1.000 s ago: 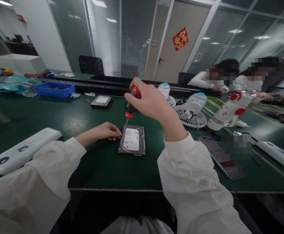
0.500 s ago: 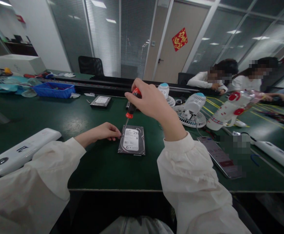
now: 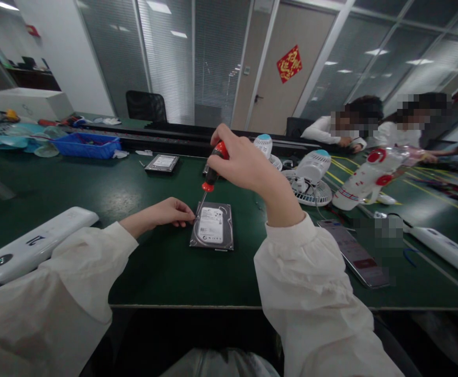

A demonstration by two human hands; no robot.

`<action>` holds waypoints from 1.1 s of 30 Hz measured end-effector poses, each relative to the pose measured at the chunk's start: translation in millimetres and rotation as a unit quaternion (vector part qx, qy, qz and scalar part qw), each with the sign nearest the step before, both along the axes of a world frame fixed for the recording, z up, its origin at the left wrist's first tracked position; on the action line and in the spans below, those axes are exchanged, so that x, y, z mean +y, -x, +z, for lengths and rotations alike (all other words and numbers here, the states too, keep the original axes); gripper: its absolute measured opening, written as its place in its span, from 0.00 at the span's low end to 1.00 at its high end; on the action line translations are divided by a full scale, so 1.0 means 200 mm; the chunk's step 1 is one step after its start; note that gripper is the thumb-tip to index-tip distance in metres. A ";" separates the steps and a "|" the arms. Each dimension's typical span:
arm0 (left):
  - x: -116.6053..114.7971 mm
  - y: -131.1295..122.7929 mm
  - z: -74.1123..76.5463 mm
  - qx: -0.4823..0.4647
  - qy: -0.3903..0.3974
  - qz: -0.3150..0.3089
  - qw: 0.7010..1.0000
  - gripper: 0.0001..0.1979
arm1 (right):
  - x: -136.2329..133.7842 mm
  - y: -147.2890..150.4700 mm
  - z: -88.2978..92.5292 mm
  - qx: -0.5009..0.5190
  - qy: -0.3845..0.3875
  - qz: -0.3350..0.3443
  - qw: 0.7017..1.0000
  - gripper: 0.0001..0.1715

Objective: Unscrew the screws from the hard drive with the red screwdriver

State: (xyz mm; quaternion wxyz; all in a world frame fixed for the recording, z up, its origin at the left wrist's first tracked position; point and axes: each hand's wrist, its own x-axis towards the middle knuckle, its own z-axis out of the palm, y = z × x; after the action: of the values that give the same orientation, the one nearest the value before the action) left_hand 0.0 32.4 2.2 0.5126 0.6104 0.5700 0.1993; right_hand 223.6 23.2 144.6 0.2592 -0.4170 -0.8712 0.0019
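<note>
A hard drive (image 3: 212, 226) with a white label lies flat on the green table (image 3: 154, 262) in front of me. My right hand (image 3: 242, 162) is closed round the red and black handle of a screwdriver (image 3: 210, 176), whose tip rests at the drive's far left corner. My left hand (image 3: 166, 212) lies on the table at the drive's left edge, fingers curled together and touching the drive near the tip.
A second hard drive (image 3: 162, 162) lies farther back. Small white fans (image 3: 311, 175), a white and red bottle (image 3: 364, 178), a phone (image 3: 354, 254) and a white power strip (image 3: 443, 246) sit to the right. A white device (image 3: 32, 243) and blue tray (image 3: 85, 144) are at left. Two people sit at back right.
My right hand has turned slightly on the screwdriver handle, with the tip staying at the same corner. My left hand and the drive have stayed in place.
</note>
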 end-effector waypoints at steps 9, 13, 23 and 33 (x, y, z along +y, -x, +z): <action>0.01 0.01 -0.01 0.002 0.001 -0.003 1.000 0.19 | 0.01 0.00 -0.01 0.004 -0.018 -0.008 1.000 0.16; 0.01 0.01 -0.01 0.001 0.001 -0.002 1.000 0.19 | 0.01 -0.01 -0.01 0.009 -0.008 0.015 1.000 0.16; 0.02 0.01 -0.03 -0.003 -0.006 -0.006 1.000 0.18 | -0.01 0.01 0.00 0.013 -0.019 0.008 1.000 0.18; 0.01 0.02 -0.02 -0.001 -0.004 -0.009 1.000 0.19 | -0.01 0.00 0.00 0.037 -0.004 0.011 0.999 0.16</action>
State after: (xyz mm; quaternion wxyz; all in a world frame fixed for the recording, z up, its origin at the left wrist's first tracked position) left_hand -3.1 34.8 -1.8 0.5126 0.6176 0.5627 0.1978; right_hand 223.0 21.7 144.8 0.2931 -0.4062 -0.8654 0.0165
